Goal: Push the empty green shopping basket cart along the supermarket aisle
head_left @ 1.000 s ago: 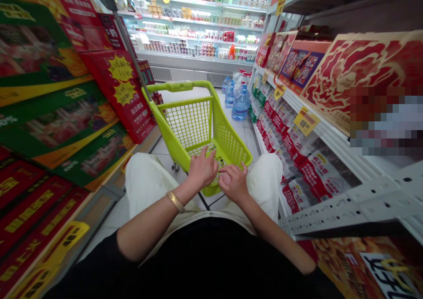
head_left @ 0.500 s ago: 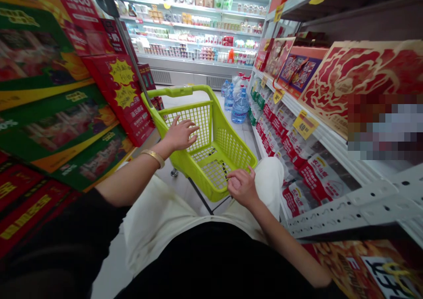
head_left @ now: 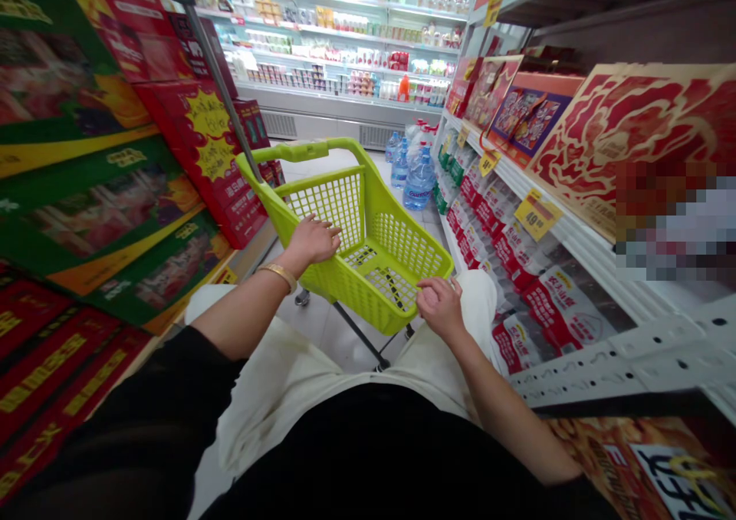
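A lime-green plastic shopping cart [head_left: 405,202] stands in the aisle just past my knees, and its basket holds nothing. My left hand [head_left: 315,240] lies over the basket's left rim with the fingers draped inside; a gold bangle sits on that wrist. My right hand [head_left: 440,305] is curled against the basket's near right corner, thumb and fingers on the rim. I am low down, with my cream trousers and black top filling the bottom of the view.
Stacked red and green cartons [head_left: 103,198] wall the left side. A white shelf with red-and-white packets [head_left: 517,274] and red gift boxes [head_left: 632,121] runs along the right. Large water bottles [head_left: 417,179] stand on the floor ahead, before a chilled display [head_left: 345,67].
My left hand left the basket's near edge, rose, then settled on the left rim. My right hand slid to the near right corner. The cart has swung slightly right and away.
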A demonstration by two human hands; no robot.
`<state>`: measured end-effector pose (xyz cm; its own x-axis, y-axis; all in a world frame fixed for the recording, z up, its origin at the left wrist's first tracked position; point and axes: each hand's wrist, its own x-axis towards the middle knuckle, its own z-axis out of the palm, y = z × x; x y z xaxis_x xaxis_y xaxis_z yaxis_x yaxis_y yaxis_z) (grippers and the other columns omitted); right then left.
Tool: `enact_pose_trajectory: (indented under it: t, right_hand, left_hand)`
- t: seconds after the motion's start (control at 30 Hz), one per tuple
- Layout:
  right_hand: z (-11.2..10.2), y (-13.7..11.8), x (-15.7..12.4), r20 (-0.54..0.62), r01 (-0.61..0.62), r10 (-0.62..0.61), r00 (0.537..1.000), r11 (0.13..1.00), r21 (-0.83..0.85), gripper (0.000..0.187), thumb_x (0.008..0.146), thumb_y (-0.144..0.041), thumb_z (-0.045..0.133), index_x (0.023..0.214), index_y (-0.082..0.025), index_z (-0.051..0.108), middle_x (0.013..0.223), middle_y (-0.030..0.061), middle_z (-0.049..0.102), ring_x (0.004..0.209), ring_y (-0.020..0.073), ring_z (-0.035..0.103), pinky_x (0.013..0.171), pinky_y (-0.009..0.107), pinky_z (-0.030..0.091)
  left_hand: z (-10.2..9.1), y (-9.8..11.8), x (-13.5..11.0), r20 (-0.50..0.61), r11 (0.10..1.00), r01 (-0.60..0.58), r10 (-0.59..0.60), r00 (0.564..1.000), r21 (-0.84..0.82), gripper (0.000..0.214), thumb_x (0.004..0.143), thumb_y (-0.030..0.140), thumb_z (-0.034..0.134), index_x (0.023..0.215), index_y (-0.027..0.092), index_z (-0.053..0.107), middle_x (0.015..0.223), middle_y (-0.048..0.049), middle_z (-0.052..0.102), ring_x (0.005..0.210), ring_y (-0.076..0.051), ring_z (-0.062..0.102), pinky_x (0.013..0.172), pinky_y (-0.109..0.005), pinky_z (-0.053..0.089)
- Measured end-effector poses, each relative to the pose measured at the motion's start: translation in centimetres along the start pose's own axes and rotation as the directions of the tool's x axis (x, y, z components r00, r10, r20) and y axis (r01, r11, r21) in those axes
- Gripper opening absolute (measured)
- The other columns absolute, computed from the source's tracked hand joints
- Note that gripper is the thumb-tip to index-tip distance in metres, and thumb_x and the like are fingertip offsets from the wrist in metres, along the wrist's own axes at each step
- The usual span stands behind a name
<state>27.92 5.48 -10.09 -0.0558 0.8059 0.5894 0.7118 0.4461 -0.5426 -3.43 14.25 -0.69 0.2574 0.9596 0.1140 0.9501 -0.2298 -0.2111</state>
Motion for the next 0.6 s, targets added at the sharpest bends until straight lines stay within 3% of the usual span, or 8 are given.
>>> enact_pose_trajectory:
  t: [0.37,0.6]
  right_hand:
    - [0.6,-2.8,-1.5,-0.009,0.039,-0.038,0.999,0.998,0.047,0.014,0.086,-0.029,0.055,0.089,-0.025,0.068,0.093,0.0023,0.075,0.095,0.0223,0.067,0.115,0.047,0.026]
    - [0.8,-2.9,-0.6,-0.049,-0.010,0.012,0.999,0.999,0.036,0.015,0.085,-0.029,0.055,0.088,-0.024,0.069,0.090,0.0036,0.074,0.092,0.0231,0.067,0.109,0.044,0.031]
  left_hand:
    - [-0.6,1.6,-2.4,-0.041,0.989,0.146,-0.148,0.988,-0.039,0.051,0.098,0.034,0.030,0.123,0.020,0.072,0.121,-0.0137,0.073,0.108,-0.029,0.069,0.096,-0.044,0.038]
    - [-1.1,3.4,-3.3,-0.065,0.971,0.219,-0.226,0.972,-0.101,0.049,0.097,0.032,0.033,0.123,0.017,0.071,0.121,-0.0175,0.072,0.104,-0.034,0.068,0.095,-0.050,0.037]
